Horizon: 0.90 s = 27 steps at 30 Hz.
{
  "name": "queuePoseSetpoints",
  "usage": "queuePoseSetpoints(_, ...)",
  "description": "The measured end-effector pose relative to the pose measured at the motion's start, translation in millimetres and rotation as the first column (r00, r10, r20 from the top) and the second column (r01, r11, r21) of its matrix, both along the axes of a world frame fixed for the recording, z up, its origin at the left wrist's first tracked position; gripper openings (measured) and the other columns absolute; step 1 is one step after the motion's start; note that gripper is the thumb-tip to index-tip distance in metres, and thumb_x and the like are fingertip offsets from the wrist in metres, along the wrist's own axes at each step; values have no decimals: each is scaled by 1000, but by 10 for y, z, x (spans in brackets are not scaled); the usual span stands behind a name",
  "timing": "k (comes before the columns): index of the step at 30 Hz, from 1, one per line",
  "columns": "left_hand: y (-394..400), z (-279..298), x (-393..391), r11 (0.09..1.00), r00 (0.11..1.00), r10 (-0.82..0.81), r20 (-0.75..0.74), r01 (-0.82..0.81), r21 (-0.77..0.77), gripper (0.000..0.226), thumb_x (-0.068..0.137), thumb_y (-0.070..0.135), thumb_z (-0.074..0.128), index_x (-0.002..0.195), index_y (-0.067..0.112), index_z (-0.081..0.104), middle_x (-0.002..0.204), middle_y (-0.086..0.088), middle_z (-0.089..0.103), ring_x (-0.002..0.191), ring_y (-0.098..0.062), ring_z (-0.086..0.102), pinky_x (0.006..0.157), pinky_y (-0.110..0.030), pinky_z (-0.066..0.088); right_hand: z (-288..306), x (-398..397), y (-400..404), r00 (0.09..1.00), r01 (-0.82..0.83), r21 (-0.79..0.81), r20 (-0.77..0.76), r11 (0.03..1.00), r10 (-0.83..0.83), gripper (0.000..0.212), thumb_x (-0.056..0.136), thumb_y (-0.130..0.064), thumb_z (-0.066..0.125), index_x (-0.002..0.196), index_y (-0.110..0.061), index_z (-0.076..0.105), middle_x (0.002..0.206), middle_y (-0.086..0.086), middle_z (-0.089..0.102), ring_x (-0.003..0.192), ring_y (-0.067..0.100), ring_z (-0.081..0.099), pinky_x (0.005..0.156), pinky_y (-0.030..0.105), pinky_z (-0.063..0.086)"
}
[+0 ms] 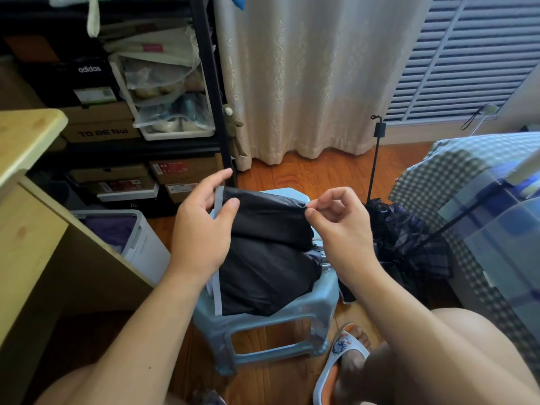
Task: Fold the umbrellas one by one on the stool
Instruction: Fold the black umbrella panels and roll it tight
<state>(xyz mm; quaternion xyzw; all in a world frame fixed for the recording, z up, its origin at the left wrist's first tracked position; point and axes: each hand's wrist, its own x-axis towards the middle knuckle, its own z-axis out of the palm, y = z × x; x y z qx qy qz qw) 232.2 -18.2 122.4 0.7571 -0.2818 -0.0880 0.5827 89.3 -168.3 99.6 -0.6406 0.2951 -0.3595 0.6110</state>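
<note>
Umbrella (pixel 263 258) on the stool (pixel 292 320): black canopy, grey-trimmed edge, lying mostly collapsed on the seat, with one panel lifted and stretched between my two hands. My left hand (pixel 201 229) pinches the trimmed corner between thumb and fingers; my right hand (pixel 339 220) pinches the opposite end of the same fold between thumb and forefinger, its other fingers curled loosely. I judge I am partway through the first umbrella, straightening a canopy panel so it can be laid flat against the others. The next move, as I read it, calls for keeping the fabric taut, bringing this flap down and over the bundle, then taking up the next panel in turn; slack here would crease the pleat. A second umbrella (pixel 409 238), dark plaid, sits on the floor just right of the stool with its shaft (pixel 375 159) extended upward, not yet folded. Whether the black umbrella's shaft is fully retracted I cannot tell.
</note>
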Motion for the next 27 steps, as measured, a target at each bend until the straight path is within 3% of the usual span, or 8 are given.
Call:
queuePoseSetpoints(4,-16,18,-4,998,999,40,23,-39,-39,41,98,11,65,128,40,65,125,18,67,118,1,62,103,-39,55,-4,-4,15,999,-37,96,40,995,34,29,89,11,69,94,-12,52,86,3,68,78,12,64,79,28,57)
queuePoseSetpoints(9,-18,20,-14,998,998,41,48,-40,-39,36,98,13,67,125,37,67,120,19,68,114,6,62,101,-34,56,-57,-2,63,983,-138,112,-103,984,149,30,93,-8,73,117,-21,62,101,5,76,94,24,74,91,48,60)
queuePoseSetpoints(14,-26,16,-10,997,998,24,55,-19,-81,34,98,9,66,121,33,67,111,16,72,104,3,68,94,-27,58,39,-17,10,1000,18,28,20,999,-19,30,88,4,75,108,-16,66,83,3,73,81,17,70,82,33,60)
queuePoseSetpoints(18,-23,1,-21,999,988,18,155,-10,-48,34,99,15,66,126,35,65,117,23,67,111,5,64,98,-28,56,5,2,-6,998,45,1,-44,999,-45,33,85,3,78,104,-20,64,75,-7,58,73,8,56,74,26,53)
queuePoseSetpoints(22,-2,39,-11,997,988,-46,149,54,-53,40,102,15,61,136,36,59,127,29,61,124,6,57,108,-30,50,7,-24,-19,998,-41,93,-39,995,45,42,88,-5,78,122,-24,63,90,-6,65,84,8,66,78,25,58)
queuePoseSetpoints(24,6,50,-8,995,987,-60,151,71,-72,42,102,11,59,136,36,59,129,27,63,122,3,60,107,-35,51,5,-37,-27,987,-84,114,-130,990,99,42,94,-14,74,131,-26,61,97,-5,73,93,7,72,80,26,60)
queuePoseSetpoints(27,17,42,-4,995,984,-56,170,69,-73,40,103,12,58,132,39,59,115,32,68,112,4,64,100,-23,52,33,-52,-32,992,-80,68,-88,994,86,35,96,-5,69,125,-24,66,91,-1,77,95,16,75,92,37,61)
